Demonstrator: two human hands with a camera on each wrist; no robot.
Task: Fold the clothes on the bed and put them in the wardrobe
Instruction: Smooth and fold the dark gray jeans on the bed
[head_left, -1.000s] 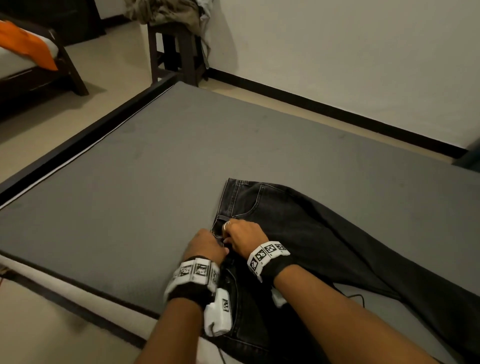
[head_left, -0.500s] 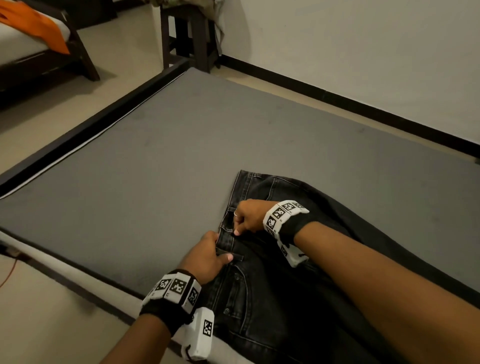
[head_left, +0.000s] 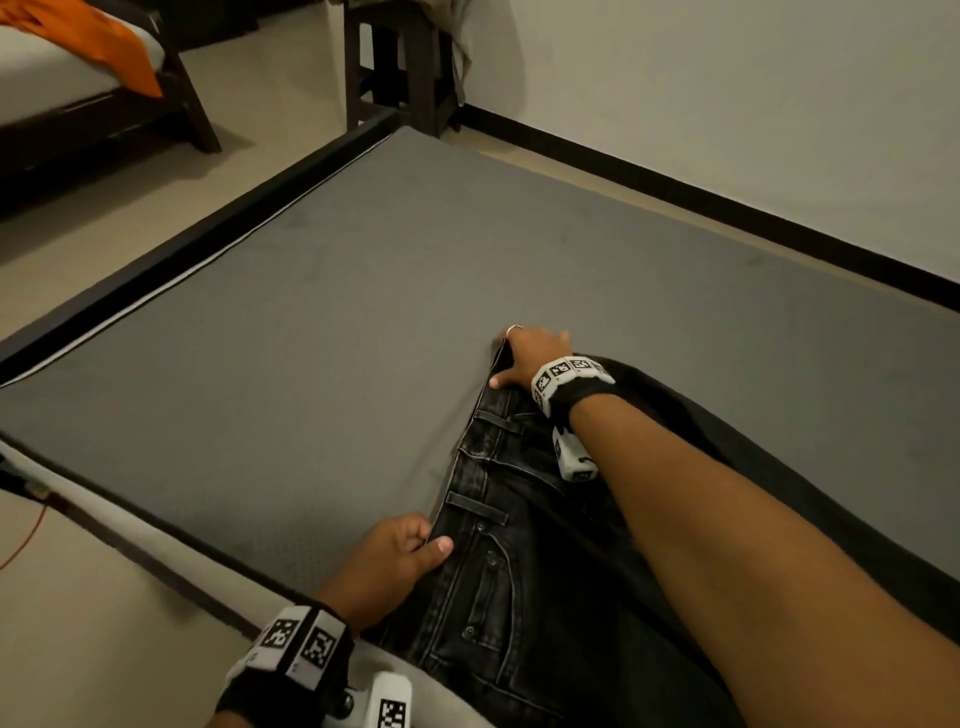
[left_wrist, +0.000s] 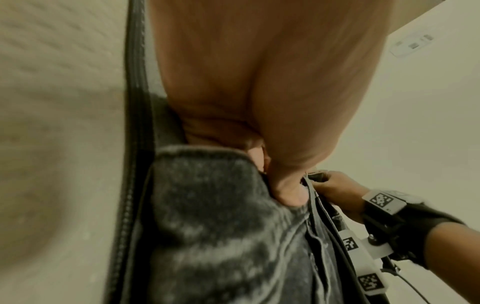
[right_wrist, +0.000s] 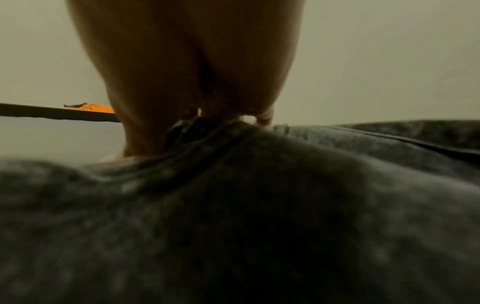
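- The left hand (head_left: 387, 564), low in the middle of the head view, pinches the near end of the jeans' waistband: the thumb lies on top of the dark cloth and the fingers curl beneath its edge.
- The left wrist view shows the same pinch from close by, the left hand (left_wrist: 259, 102) filling the top of the frame with the thumb tip pressed onto the denim (left_wrist: 221, 226).
- The right hand (head_left: 527, 356), a little right of the frame's middle, grips the far end of the waistband; the thumb points left along the cloth, the fingers are curled over the far edge, and one finger bears a ring (head_left: 513, 328).
- In the right wrist view the right hand (right_wrist: 187, 61) comes down onto bunched grey-black cloth; the fingertips are hidden in the fold.
- The jeans (head_left: 519, 571) lie on the bed, the waistband drawn in a line between the two hands, belt loops and a riveted pocket facing up, and the legs run off toward the lower right under the right forearm.
- Both wrists wear black bands with white marker blocks.
- The bed (head_left: 311, 338) has a plain grey cover and a dark frame along its left edge.
- In the upper left corner stands another bed (head_left: 62, 98) with an orange cloth (head_left: 104, 41) on it.
- At top centre a dark stool (head_left: 395, 67) stands by the wall with clothing draped over it.
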